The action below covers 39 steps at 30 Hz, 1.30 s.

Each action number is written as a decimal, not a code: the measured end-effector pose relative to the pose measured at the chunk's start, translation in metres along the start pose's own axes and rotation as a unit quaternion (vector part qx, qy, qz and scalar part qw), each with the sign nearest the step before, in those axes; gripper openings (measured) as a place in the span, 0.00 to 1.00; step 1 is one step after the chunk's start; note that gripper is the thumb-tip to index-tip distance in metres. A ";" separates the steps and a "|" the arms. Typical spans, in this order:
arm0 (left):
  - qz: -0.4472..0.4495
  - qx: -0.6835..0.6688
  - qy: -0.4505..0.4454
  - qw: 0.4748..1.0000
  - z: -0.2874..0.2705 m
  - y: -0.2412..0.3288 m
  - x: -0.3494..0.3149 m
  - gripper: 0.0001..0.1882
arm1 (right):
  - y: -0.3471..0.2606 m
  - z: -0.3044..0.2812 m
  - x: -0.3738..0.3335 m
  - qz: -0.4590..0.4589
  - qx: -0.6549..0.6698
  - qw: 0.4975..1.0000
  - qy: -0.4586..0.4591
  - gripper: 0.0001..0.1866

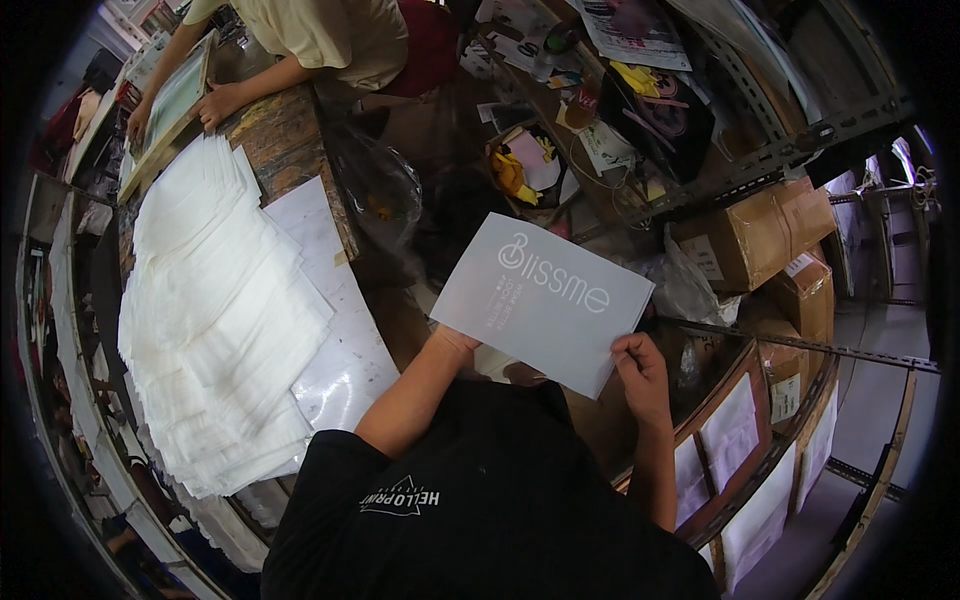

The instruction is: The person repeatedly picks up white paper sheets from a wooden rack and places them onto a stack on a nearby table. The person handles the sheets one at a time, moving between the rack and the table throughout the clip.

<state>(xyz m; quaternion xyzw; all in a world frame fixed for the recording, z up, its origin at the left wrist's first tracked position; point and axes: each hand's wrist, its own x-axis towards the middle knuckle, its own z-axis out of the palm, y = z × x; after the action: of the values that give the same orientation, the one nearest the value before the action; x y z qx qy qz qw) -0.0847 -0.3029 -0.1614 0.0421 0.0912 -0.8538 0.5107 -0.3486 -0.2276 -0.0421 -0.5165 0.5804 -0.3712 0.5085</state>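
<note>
A flat, grey, frosted-looking sheet or bag (545, 300) with pale printed lettering is held up in front of my chest, tilted down toward the right. My right hand (640, 362) is closed, pinching its lower right edge between thumb and fingers. My left hand (458, 338) reaches under its lower left edge; the fingers are hidden behind it, so their grip does not show. To my left, a large fanned pile of thin white sheets (215, 320) lies on a worn table (285, 140), partly over a smooth pale board (345, 350).
Across the table, another person's hands (218, 104) rest on a wooden-framed screen (160, 160). Clear plastic film (375, 190) hangs by the table's end. A cluttered shelf (560, 130) stands ahead, cardboard boxes (755, 235) at right, and a rack with framed panels (730, 435) close to my right arm.
</note>
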 end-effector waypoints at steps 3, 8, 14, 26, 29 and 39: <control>0.018 0.016 0.021 0.999 0.000 -0.003 0.005 0.22 | 0.009 -0.009 0.002 0.012 0.010 1.000 -0.009 0.04; 0.047 0.062 0.015 0.997 0.005 -0.003 0.001 0.23 | 0.002 -0.013 0.010 0.008 0.012 1.000 -0.022 0.04; 0.059 -0.011 -0.005 0.998 0.005 0.001 -0.007 0.23 | 0.005 -0.013 0.020 -0.014 0.017 0.999 -0.035 0.04; 0.096 -0.028 0.014 0.995 0.006 0.015 -0.030 0.25 | 0.012 -0.006 0.036 -0.029 0.006 0.997 -0.072 0.03; 0.128 0.073 0.137 0.980 -0.014 0.028 -0.036 0.24 | 0.022 -0.004 0.038 -0.004 -0.002 0.998 -0.070 0.03; 0.370 0.281 0.287 0.838 0.009 0.066 -0.117 0.14 | 0.205 -0.029 0.048 0.130 0.025 0.990 -0.056 0.04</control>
<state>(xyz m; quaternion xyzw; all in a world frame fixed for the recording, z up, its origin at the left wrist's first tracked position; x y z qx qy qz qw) 0.0290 -0.2341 -0.1406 0.4573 -0.0327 -0.5398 0.7060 -0.4198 -0.2382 -0.2416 -0.4434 0.6037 -0.2868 0.5973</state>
